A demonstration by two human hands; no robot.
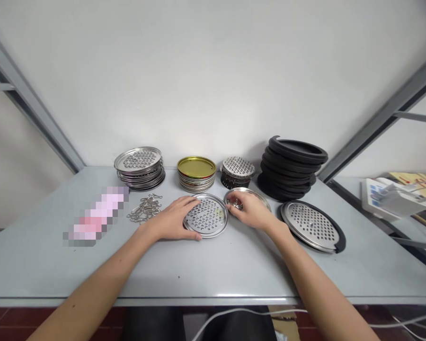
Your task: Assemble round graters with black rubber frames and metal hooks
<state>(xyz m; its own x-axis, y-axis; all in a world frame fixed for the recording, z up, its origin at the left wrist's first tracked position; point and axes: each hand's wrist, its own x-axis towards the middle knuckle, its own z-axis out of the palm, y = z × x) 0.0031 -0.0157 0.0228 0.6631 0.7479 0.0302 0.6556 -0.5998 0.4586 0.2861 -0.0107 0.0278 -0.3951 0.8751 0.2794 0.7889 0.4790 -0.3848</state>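
My left hand [177, 219] rests at the left edge of a round perforated metal disc [206, 216], thumb and fingers apart around its rim. My right hand [249, 208] is at a second round metal disc [261, 196] just to the right, its fingers curled over the left part of that disc. What its fingertips hold, if anything, is hidden. Both discs lie on the grey table [213, 270]. Left of my left hand is a pile of small metal hooks or clips [145, 208].
Along the wall stand stacked grater discs [138, 163], gold-topped round lids [196, 167], a smaller grater stack [238, 168] and black rings [291, 166]. A perforated disc in a black rim [312, 225] lies right. A blurred pink item [99, 213] lies left.
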